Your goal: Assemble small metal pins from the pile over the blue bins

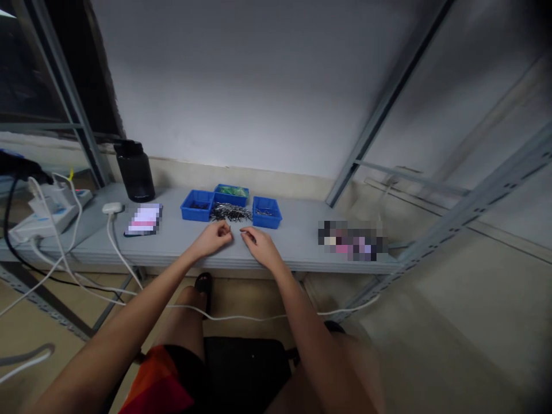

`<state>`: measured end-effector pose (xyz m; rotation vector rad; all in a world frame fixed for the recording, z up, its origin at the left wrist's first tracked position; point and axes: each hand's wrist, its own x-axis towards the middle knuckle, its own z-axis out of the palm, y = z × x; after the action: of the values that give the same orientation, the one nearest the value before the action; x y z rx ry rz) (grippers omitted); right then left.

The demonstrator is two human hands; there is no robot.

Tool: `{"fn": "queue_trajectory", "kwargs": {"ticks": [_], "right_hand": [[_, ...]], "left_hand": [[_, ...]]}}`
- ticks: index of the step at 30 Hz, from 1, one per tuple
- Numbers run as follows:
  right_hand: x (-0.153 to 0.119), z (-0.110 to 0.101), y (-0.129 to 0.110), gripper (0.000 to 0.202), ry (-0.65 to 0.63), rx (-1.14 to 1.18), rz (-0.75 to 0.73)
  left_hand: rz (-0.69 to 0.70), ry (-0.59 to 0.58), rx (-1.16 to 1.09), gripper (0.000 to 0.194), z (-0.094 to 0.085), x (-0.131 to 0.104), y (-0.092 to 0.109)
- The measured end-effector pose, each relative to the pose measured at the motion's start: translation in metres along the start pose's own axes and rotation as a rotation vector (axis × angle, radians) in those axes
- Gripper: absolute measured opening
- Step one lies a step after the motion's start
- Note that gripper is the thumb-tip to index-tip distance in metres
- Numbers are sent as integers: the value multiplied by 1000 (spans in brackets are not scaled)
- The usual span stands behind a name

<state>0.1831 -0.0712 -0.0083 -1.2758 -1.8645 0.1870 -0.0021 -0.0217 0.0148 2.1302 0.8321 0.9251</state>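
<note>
My left hand [214, 237] is closed over the shelf's front part, thumb and fingertips curled together; anything in the pinch is too small to make out. Just right of it, my right hand [259, 244] points inward with fingers pressed together, its contents unclear too. A small gap separates the two hands. Behind them lies a pile of thin black and silver pieces [232, 213]. Three blue bins surround it: the left bin [196, 216] holds small dark parts, the back bin [238, 201] green items, the right bin [267, 221] a few thin silvery pieces.
On the grey shelf [297, 244] stand a dark bottle [135, 173] and, near it, a blurred-out phone [144, 220] and white charger [112, 208]. A power strip [54, 221] with trailing cables is at left. A pixelated object [352, 241] lies right. A white cable [254, 318] crosses below the shelf.
</note>
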Motion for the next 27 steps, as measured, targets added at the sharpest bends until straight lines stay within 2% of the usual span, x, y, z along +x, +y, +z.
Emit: {"fn": "queue_trajectory", "kwargs": {"ticks": [4, 10, 21, 27], "right_hand": [[-1, 0, 0, 28, 11, 43, 29], [0, 1, 3, 20, -68, -50, -15], [1, 1, 6, 19, 0, -48, 43], [1, 1, 5, 18, -42, -114, 19]], "left_hand": [[35, -47, 82, 19, 0, 0, 0], [50, -88, 116, 26, -1, 0, -2], [23, 1, 129, 22, 0, 1, -5], [46, 9, 130, 25, -2, 0, -4]]}}
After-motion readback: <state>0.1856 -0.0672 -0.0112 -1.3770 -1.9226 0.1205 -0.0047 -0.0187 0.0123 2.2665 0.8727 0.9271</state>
